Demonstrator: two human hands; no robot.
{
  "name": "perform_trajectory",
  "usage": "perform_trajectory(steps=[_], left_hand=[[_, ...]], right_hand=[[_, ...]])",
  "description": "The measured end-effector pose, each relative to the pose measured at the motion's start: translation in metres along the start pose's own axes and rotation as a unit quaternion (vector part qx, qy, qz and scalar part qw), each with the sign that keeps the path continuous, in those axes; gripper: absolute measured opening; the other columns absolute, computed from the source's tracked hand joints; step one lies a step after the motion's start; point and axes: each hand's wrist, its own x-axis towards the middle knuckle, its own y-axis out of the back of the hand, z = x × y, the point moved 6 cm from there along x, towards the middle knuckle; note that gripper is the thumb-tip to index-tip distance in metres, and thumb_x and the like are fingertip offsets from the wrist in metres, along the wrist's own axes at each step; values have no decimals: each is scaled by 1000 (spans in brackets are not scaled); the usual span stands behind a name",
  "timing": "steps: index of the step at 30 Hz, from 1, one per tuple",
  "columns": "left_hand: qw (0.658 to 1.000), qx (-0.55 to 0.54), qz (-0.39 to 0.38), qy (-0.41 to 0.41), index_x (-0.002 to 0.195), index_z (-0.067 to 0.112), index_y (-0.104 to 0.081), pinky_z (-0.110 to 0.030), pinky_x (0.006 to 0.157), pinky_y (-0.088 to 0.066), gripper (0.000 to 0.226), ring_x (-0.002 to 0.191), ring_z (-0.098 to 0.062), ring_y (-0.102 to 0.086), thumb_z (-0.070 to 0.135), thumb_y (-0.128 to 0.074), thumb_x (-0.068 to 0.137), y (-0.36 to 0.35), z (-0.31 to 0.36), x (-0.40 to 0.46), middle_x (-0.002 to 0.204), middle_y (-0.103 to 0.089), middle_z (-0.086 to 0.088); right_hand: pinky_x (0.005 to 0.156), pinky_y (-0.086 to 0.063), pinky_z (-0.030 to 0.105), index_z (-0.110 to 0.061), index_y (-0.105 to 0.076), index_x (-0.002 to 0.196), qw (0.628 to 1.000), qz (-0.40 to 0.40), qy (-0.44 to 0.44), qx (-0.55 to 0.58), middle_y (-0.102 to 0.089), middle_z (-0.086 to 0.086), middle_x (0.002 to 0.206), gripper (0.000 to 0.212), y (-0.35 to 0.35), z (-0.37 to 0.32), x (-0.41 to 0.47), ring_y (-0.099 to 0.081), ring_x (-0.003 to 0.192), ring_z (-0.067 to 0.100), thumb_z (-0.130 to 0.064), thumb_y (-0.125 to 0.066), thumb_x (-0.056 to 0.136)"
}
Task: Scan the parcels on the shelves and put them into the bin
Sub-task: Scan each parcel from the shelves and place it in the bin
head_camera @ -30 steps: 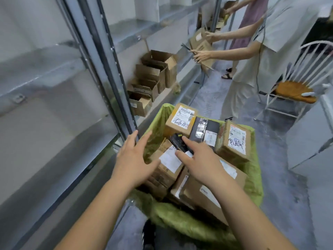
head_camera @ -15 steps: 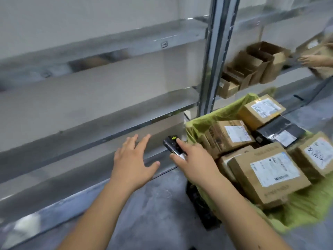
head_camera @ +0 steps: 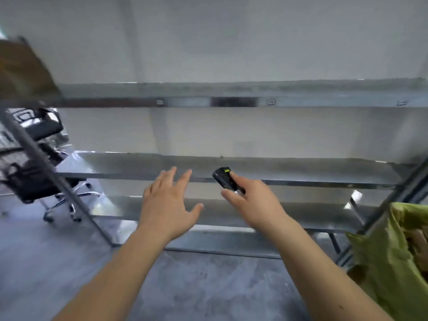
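Note:
My right hand (head_camera: 253, 205) grips a small black scanner (head_camera: 225, 179) with a yellow mark on top, held out in front of the metal shelves (head_camera: 301, 174). My left hand (head_camera: 169, 202) hovers beside it with fingers spread, holding nothing. The shelf levels straight ahead carry no parcels. The green-lined bin (head_camera: 389, 256) sits at the right edge, with a brown parcel (head_camera: 416, 239) partly showing inside it. A blurred brown box (head_camera: 20, 70) sits high at the far left.
A slanted metal upright (head_camera: 58, 181) of the shelf frame crosses the left side. Behind it stands a black office chair (head_camera: 34, 172) on a chrome base. Grey concrete floor (head_camera: 208, 286) lies below my arms.
My view has swung left from the parcel-filled bin to the bare shelves. The bin slid to the right edge. Both hands kept the same pose, the scanner still in my right.

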Motion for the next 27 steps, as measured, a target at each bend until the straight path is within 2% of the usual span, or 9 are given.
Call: perform_trajectory(steps=[2, 4, 6, 11, 13, 16, 20, 24, 27], left_hand=[[1000, 12, 26, 10, 164, 43, -16, -49, 126, -19, 97, 160, -27, -12, 79, -43, 78, 28, -49, 0, 174, -15, -3], [998, 25, 51, 17, 164, 41, -20, -50, 126, -21, 96, 158, -28, -16, 78, -47, 80, 57, -91, 2, 172, -18, -4], [997, 30, 66, 18, 163, 41, -21, -50, 126, -22, 93, 158, -28, -18, 75, -54, 83, 83, -126, 6, 171, -19, -3], [992, -9, 128, 6, 161, 39, -29, -47, 124, -23, 89, 155, -27, -21, 73, -54, 83, 145, -186, 22, 169, -24, -2], [990, -6, 144, 5, 162, 39, -29, -48, 124, -23, 88, 156, -26, -20, 71, -58, 86, 164, -205, 36, 169, -24, -2], [989, 2, 144, 18, 163, 41, -23, -49, 126, -22, 90, 159, -26, -14, 71, -61, 88, 182, -234, 60, 173, -16, -1], [989, 8, 145, 31, 164, 44, -19, -53, 127, -20, 91, 160, -27, -9, 72, -59, 87, 191, -275, 95, 174, -12, -1], [985, 42, 161, 55, 162, 45, -21, -55, 123, -26, 91, 159, -28, -13, 77, -54, 84, 196, -320, 134, 173, -17, -1], [982, 50, 161, 82, 163, 44, -20, -56, 123, -27, 94, 159, -28, -16, 79, -49, 81, 204, -355, 167, 173, -19, -1]], right_hand=[[60, -42, 30, -44, -43, 153, 1000, -3, 22, -13, -65, 6, 102, 63, -24, -46, 16, -63, 82, 22, -61, -56, 94], [67, -44, 33, -43, -43, 153, 998, 5, 55, -30, -64, 4, 102, 63, -41, -92, 30, -61, 88, 22, -62, -55, 94], [70, -47, 35, -43, -45, 150, 995, 15, 83, -44, -58, 1, 100, 61, -49, -133, 42, -60, 85, 22, -62, -55, 93], [66, -50, 36, -46, -48, 137, 989, 31, 129, -68, -52, -1, 94, 49, -60, -220, 78, -59, 76, 20, -62, -55, 91], [60, -42, 32, -48, -50, 135, 985, 36, 150, -78, -53, -1, 92, 47, -61, -248, 95, -57, 74, 18, -62, -54, 90], [56, -39, 32, -45, -53, 134, 978, 35, 186, -85, -56, -1, 89, 44, -68, -282, 123, -57, 71, 17, -60, -54, 92], [64, -43, 32, -49, -46, 147, 972, 38, 215, -91, -51, -6, 94, 56, -89, -313, 170, -53, 76, 11, -63, -55, 93], [52, -33, 29, -51, -43, 150, 965, 31, 237, -112, -60, -2, 93, 60, -112, -337, 234, -58, 71, 14, -65, -53, 93], [54, -35, 31, -50, -38, 153, 964, 12, 251, -89, -58, -2, 94, 63, -128, -358, 287, -58, 71, 16, -66, -52, 94]])
